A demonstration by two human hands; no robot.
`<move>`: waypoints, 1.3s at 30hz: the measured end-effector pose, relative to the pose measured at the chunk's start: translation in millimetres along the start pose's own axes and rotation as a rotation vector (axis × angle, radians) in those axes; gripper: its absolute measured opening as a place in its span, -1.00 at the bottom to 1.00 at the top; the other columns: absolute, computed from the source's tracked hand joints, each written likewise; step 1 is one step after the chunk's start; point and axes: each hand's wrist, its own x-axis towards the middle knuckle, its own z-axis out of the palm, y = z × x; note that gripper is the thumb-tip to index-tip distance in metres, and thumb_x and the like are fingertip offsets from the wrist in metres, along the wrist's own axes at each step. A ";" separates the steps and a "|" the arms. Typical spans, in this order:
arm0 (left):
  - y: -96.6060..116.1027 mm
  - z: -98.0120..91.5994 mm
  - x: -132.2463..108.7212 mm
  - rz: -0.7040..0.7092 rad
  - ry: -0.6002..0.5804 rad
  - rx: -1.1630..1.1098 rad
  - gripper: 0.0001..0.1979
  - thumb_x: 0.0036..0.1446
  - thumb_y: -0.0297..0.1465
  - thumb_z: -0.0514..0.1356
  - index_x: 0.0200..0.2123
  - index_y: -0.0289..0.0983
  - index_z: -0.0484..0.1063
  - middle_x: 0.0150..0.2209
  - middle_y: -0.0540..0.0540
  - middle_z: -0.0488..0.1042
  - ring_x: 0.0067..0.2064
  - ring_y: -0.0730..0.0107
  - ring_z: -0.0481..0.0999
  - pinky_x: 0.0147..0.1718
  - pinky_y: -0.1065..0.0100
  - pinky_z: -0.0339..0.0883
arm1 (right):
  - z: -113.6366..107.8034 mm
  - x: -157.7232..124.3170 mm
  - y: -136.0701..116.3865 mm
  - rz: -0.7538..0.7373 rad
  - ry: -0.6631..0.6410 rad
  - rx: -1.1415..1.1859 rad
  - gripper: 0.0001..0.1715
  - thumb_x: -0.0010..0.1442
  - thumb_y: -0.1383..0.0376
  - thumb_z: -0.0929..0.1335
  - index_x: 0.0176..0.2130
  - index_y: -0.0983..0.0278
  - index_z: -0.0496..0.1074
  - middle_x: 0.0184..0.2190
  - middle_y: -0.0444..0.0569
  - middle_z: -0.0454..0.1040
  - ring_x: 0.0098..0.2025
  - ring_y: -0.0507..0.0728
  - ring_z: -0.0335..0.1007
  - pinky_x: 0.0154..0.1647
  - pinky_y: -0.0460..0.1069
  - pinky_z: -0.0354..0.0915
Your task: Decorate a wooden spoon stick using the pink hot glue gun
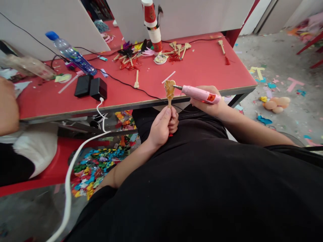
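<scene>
My left hand [163, 126] is closed round the thin handle of a small wooden paddle [170, 89], held upright just off the table's front edge. Its wide head carries glossy, amber-looking patches. A bit of red shows below my fist. In my right hand [210, 101] is a pink glue gun [199, 93], its metal nozzle pointing left, at or very near the right side of the paddle's head; I cannot tell if they touch. Similar wooden paddles [179, 48] with red tassels lie in a pile farther back, and a single paddle [136, 80] lies left of my hands.
On the red table [121, 97] stand stacked paper cups [155, 35], a plastic bottle [72, 52] and black adapters [98, 89]. A white cable [69, 174] hangs at my left. Another person's arm [7, 107] is at the far left. Coloured scraps [98, 168] cover the floor.
</scene>
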 end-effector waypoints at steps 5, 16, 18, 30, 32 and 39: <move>-2.0 -1.1 -0.9 0.004 -0.011 -0.001 -0.46 0.40 0.05 0.43 -0.29 -0.18 0.26 -0.52 0.22 0.07 -0.58 0.64 -0.09 -0.63 0.57 -0.10 | 4.4 0.2 3.7 0.052 0.041 -0.118 -0.51 0.39 -0.06 0.53 -0.37 0.21 0.44 -0.48 -0.13 0.40 -0.42 0.06 0.25 -0.39 0.02 0.20; -5.3 -8.5 -3.9 -0.105 -0.038 -0.096 -0.39 0.43 0.08 0.40 -0.34 -0.16 0.14 -0.56 0.24 0.01 -0.60 0.64 -0.17 -0.65 0.58 -0.14 | 14.3 2.4 4.9 0.009 0.073 -0.075 -0.42 0.43 -0.07 0.50 -0.45 0.19 0.35 -0.53 -0.16 0.35 -0.47 0.04 0.22 -0.43 0.00 0.18; -6.1 -8.8 -4.4 -0.096 -0.047 -0.088 -0.39 0.42 0.09 0.40 -0.34 -0.16 0.15 -0.56 0.24 0.01 -0.60 0.64 -0.17 -0.65 0.58 -0.14 | 15.4 2.5 4.8 0.030 0.069 -0.059 -0.42 0.40 -0.09 0.52 -0.44 0.19 0.38 -0.52 -0.14 0.36 -0.46 0.05 0.25 -0.42 0.01 0.20; -9.4 -12.6 -4.8 -0.073 -0.067 -0.063 -0.38 0.39 0.12 0.41 -0.35 -0.16 0.19 -0.57 0.24 0.02 -0.61 0.64 -0.17 -0.66 0.59 -0.12 | 23.2 -1.8 16.1 0.100 0.052 0.005 -0.40 0.41 -0.14 0.51 -0.42 0.17 0.36 -0.53 -0.11 0.35 -0.36 0.12 0.38 -0.24 0.03 0.48; -9.7 -13.3 -4.8 -0.075 -0.062 -0.064 -0.39 0.40 0.11 0.41 -0.34 -0.16 0.19 -0.57 0.24 0.02 -0.61 0.64 -0.17 -0.66 0.59 -0.11 | 23.5 -1.7 16.1 0.113 0.050 0.022 -0.39 0.38 -0.18 0.52 -0.41 0.17 0.38 -0.52 -0.08 0.38 -0.34 0.15 0.42 -0.25 0.04 0.50; -8.5 -12.3 -4.3 -0.050 -0.080 -0.037 -0.40 0.40 0.11 0.41 -0.35 -0.17 0.21 -0.57 0.24 0.01 -0.61 0.65 -0.18 -0.67 0.59 -0.12 | 24.5 -3.1 12.6 0.149 0.046 0.031 -0.41 0.34 -0.18 0.56 -0.40 0.16 0.41 -0.50 -0.08 0.38 -0.36 0.16 0.37 -0.33 0.05 0.44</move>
